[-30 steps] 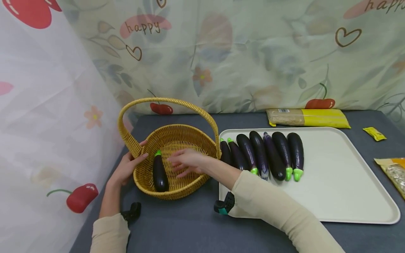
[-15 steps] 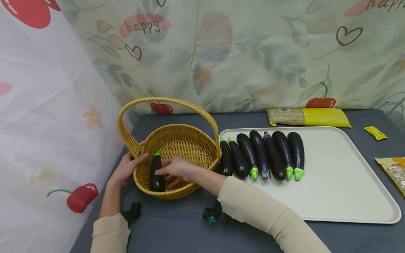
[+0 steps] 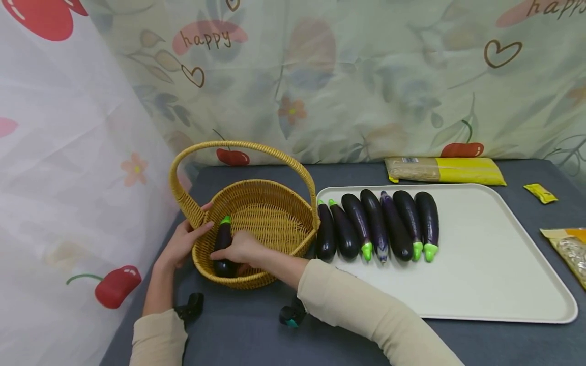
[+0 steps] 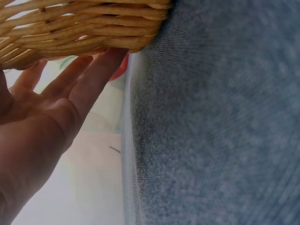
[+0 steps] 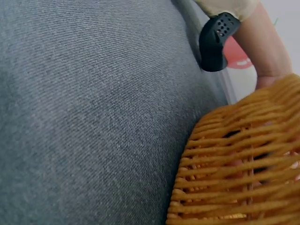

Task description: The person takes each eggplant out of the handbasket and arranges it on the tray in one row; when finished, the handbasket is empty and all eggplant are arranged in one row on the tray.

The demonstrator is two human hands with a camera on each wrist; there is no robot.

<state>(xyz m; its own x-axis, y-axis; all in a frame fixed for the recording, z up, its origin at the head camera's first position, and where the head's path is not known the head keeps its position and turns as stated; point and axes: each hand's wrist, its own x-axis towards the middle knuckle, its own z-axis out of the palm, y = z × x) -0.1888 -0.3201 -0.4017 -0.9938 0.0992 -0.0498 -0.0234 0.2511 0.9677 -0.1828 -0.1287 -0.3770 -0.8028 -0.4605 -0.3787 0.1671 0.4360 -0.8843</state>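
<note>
A yellow wicker basket (image 3: 279, 203) with a tall arched handle stands at the left of the table. My left hand (image 3: 183, 244) holds its left side at the foot of the handle, thumb at the rim; the left wrist view shows the fingers against the outer wall. Inside the basket, a dark purple eggplant (image 3: 224, 236) with a green cap lies along the left wall. My right hand (image 3: 244, 250) reaches in and grips it, thumb across the top; the other fingers are mostly hidden. The basket wall (image 5: 234, 164) hides most of this hand's work in the right wrist view.
Right of the basket is a white tray (image 3: 494, 264) with several eggplants (image 3: 377, 221) in a row on its left part. Behind it lies a yellow-ended packet (image 3: 446, 171). A small yellow sachet (image 3: 540, 193) and another packet (image 3: 567, 251) lie at the right.
My right hand has moved left and down inside the basket and taken hold of the eggplant, which has shifted slightly left against the wall. The left hand has stayed on the basket.
</note>
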